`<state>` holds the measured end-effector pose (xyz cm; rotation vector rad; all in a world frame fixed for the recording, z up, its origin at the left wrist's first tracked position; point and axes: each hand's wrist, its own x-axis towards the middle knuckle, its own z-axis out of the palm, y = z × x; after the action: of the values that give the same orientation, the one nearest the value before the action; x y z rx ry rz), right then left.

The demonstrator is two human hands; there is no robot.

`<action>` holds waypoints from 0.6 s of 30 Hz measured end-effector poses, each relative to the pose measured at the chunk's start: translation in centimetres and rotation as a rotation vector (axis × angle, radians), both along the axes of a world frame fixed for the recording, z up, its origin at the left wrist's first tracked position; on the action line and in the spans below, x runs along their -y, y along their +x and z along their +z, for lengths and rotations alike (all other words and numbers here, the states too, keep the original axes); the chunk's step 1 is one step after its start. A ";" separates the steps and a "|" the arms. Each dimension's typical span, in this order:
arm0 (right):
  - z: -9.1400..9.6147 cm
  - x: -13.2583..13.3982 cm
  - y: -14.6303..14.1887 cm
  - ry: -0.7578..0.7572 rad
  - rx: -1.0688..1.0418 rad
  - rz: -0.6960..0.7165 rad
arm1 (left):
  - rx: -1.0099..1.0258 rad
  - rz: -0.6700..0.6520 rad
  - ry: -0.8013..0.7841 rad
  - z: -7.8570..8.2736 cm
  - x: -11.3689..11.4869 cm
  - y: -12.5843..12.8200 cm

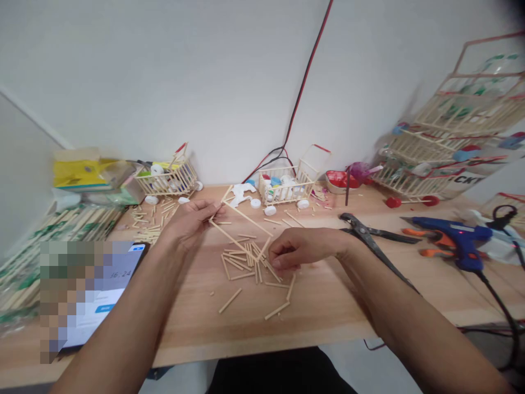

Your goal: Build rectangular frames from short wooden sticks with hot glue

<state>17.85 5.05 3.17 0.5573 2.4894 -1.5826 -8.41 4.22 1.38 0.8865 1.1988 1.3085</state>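
My left hand (pixel 196 216) pinches one end of a thin wooden stick frame (pixel 250 218), a long rectangle held tilted above the table. At the frame's near right end is my right hand (pixel 301 247), fingers curled inward and fingertips low over the loose stick pieces. Whether those fingers grip the frame, a stick or nothing is hidden. A pile of short cut sticks (pixel 241 261) lies under the frame, with several more scattered toward the table's front edge.
Small stick carts (pixel 287 190) with bottle-cap wheels stand along the wall, and stacked ones (pixel 447 142) at right. Pliers (pixel 369 241) and a blue glue gun (pixel 455 232) with a cord lie right. A phone (pixel 102 298) and bagged sticks (pixel 69 235) lie left.
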 end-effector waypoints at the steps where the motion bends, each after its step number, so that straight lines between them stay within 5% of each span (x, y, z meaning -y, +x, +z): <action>1: 0.1 0.0 0.1 0.007 -0.008 0.008 | -0.001 -0.002 -0.001 -0.1 0.0 0.3; 10: 0.0 -0.7 0.8 -0.065 -0.163 -0.382 | 0.007 -0.023 0.001 -0.2 0.5 1.8; 18: -0.7 -0.1 -0.3 -0.473 -0.168 -0.120 | 0.020 0.089 0.012 0.3 0.2 0.5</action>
<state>17.55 5.15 2.50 0.5241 2.0962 -2.2510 -7.87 4.06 1.67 0.8344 1.2275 1.3936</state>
